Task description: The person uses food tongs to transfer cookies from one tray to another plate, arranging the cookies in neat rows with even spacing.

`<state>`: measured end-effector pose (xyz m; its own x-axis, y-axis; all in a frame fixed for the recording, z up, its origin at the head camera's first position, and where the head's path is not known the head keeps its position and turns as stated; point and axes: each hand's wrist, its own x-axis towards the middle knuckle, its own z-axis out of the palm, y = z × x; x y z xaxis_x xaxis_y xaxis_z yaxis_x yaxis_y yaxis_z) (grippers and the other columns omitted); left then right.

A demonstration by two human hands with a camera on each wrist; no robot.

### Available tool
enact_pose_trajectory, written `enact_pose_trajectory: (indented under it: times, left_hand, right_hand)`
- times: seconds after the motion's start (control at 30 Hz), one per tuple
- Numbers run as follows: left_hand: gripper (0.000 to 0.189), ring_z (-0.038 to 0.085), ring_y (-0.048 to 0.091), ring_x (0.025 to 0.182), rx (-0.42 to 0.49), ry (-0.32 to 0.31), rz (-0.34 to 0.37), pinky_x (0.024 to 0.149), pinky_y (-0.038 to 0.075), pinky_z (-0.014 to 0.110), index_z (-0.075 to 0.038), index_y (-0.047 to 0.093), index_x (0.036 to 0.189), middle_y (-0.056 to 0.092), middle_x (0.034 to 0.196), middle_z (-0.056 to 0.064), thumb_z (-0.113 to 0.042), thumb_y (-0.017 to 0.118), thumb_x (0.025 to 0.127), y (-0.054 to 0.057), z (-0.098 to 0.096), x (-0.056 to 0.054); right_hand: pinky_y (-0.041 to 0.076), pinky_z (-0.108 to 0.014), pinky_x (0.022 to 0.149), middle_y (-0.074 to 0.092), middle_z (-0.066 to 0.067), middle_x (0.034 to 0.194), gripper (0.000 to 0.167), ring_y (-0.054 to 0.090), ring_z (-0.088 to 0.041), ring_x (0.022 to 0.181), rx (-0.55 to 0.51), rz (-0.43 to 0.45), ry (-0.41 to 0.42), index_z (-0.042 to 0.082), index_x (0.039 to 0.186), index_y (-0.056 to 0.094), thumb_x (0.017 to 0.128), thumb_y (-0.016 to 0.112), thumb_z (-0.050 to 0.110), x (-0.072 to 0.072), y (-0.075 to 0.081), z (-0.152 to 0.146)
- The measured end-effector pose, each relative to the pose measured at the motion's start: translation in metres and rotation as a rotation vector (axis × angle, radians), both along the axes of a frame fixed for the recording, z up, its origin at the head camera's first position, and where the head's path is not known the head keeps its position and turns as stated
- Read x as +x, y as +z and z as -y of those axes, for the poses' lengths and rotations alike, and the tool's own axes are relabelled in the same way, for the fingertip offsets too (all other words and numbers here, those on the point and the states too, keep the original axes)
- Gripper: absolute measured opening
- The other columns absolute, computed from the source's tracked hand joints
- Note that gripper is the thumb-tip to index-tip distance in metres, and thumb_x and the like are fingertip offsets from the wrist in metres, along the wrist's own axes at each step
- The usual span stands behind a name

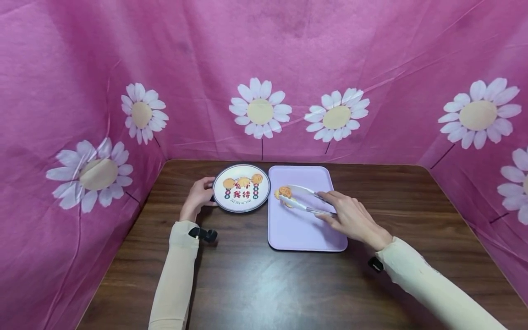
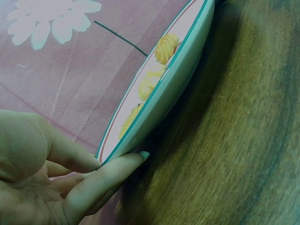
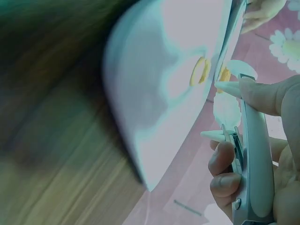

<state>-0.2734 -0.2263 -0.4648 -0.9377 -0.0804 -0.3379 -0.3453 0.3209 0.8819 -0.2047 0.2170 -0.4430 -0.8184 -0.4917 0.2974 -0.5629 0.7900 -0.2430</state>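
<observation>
My left hand [image 1: 200,197] pinches the left rim of a round white plate [image 1: 220,193], thumb and fingers on either side of the edge in the left wrist view. Three golden cookies [image 1: 244,182] lie along the plate's far half, above printed red characters. My right hand [image 1: 354,217] grips metal tongs [image 1: 295,204] with pale handles. The parted tong tips reach over the left part of a lilac tray [image 1: 307,233], on both sides of a swirled cookie [image 1: 284,191]. More cookie pieces show beside and below it, partly covered by the tongs.
The plate sits close against the tray's left edge on a dark wooden table [image 1: 243,279]. Pink cloth [image 1: 198,55] with large white daisies hangs behind and at both sides. A black strap [image 1: 203,234] circles the left sleeve.
</observation>
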Motion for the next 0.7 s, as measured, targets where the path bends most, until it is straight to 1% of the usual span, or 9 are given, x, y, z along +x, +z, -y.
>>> enact_pose_trajectory:
  times: [0.1, 0.23, 0.3, 0.47, 0.7]
  left_hand:
    - [0.06, 0.03, 0.06, 0.111, -0.002, 0.002, -0.003, 0.071, 0.068, 0.028, -0.005, 0.037, 0.16, 0.046, 0.154, 0.024, 0.003, 0.045, 0.101, 0.0, 0.0, 0.0]
    - [0.06, 0.03, 0.06, 0.113, -0.007, 0.004, 0.0, 0.069, 0.067, 0.026, -0.005, 0.038, 0.16, 0.047, 0.154, 0.024, 0.003, 0.046, 0.101, -0.001, -0.001, 0.001]
    - [0.06, 0.03, 0.06, 0.114, -0.009, 0.001, -0.001, 0.069, 0.067, 0.026, -0.005, 0.038, 0.16, 0.047, 0.154, 0.024, 0.003, 0.046, 0.1, -0.002, -0.001, 0.001]
    - [0.06, 0.03, 0.06, 0.112, -0.003, 0.001, -0.013, 0.067, 0.067, 0.026, -0.004, 0.038, 0.159, 0.047, 0.153, 0.025, 0.003, 0.046, 0.1, -0.002, -0.002, 0.0]
    - [0.059, 0.03, 0.061, 0.11, -0.006, 0.001, -0.006, 0.067, 0.067, 0.026, -0.004, 0.038, 0.159, 0.047, 0.153, 0.025, 0.003, 0.045, 0.101, -0.002, -0.002, 0.001]
  right_hand:
    - [0.06, -0.044, 0.063, 0.074, -0.011, 0.118, 0.059, 0.068, -0.023, 0.081, -0.005, -0.004, 0.027, 0.009, 0.139, 0.065, 0.09, 0.08, 0.039, -0.007, 0.001, 0.013]
    - [0.058, -0.04, 0.061, 0.075, -0.011, 0.116, 0.059, 0.063, -0.019, 0.077, -0.003, 0.005, 0.053, 0.009, 0.139, 0.065, 0.09, 0.08, 0.039, -0.015, 0.001, 0.03]
    - [0.059, -0.04, 0.064, 0.074, -0.01, 0.116, 0.059, 0.063, -0.019, 0.08, -0.004, 0.015, 0.06, 0.009, 0.14, 0.064, 0.091, 0.08, 0.039, -0.019, 0.002, 0.038]
    - [0.063, -0.047, 0.073, 0.074, -0.01, 0.116, 0.059, 0.068, -0.023, 0.087, -0.016, 0.033, 0.083, 0.009, 0.14, 0.064, 0.091, 0.079, 0.038, -0.028, 0.002, 0.059]
    - [0.058, -0.042, 0.065, 0.074, -0.01, 0.11, 0.059, 0.06, -0.017, 0.077, -0.013, 0.059, 0.129, 0.007, 0.138, 0.065, 0.088, 0.082, 0.034, -0.04, 0.0, 0.085]
